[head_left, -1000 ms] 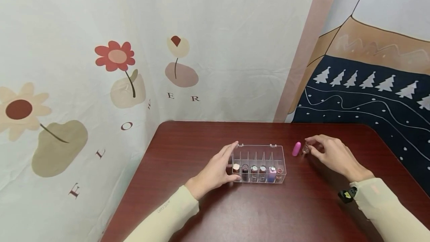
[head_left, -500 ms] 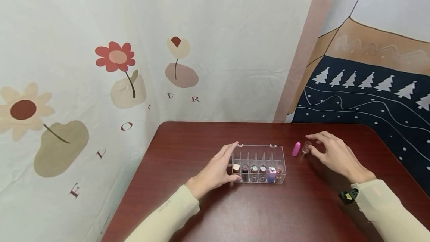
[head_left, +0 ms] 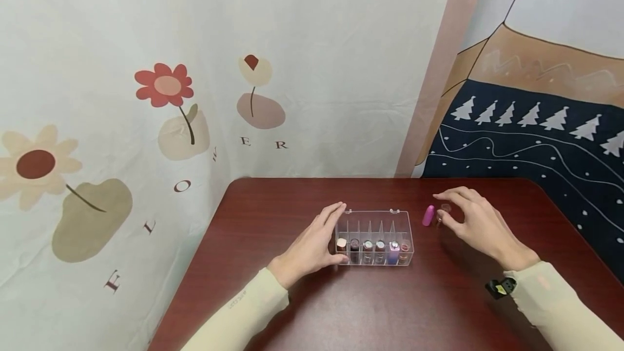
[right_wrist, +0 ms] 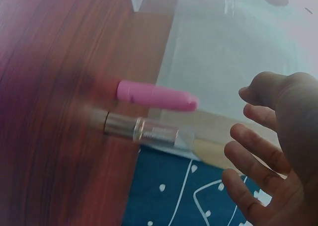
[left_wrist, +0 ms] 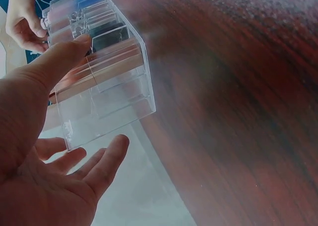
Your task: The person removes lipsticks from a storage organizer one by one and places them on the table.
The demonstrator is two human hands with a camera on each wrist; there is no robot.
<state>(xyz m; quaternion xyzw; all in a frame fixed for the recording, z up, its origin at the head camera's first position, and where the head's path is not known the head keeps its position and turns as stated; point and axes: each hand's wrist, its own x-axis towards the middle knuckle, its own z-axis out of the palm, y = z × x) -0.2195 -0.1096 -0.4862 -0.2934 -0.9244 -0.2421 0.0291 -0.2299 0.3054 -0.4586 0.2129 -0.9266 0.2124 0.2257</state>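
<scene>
A clear divided box (head_left: pixel 374 237) holding several lipstick tubes in its front row stands on the table. My left hand (head_left: pixel 309 245) rests at its left end, thumb at the front and fingers at the side and back; in the left wrist view that hand (left_wrist: pixel 54 112) has its thumb on the box (left_wrist: pixel 109 102). Right of the box a pink tube (head_left: pixel 428 215) stands upright beside a clear-capped tube (head_left: pixel 440 220), partly hidden by my right thumb. My right hand (head_left: pixel 480 226) hovers with parted fingers; in the right wrist view both the pink tube (right_wrist: pixel 156 96) and clear-capped tube (right_wrist: pixel 149 131) stand apart from it (right_wrist: pixel 278 151).
The dark red table (head_left: pixel 370 307) carries the box and tubes. Behind it hangs a pale cloth (head_left: pixel 341 69) with flowers and letters, and at the right a dark blue cloth (head_left: pixel 517 150) with white trees.
My right hand has let go of the clear-capped tube, its fingers parting, and has since shifted slightly left above it. My left hand stays at the box.
</scene>
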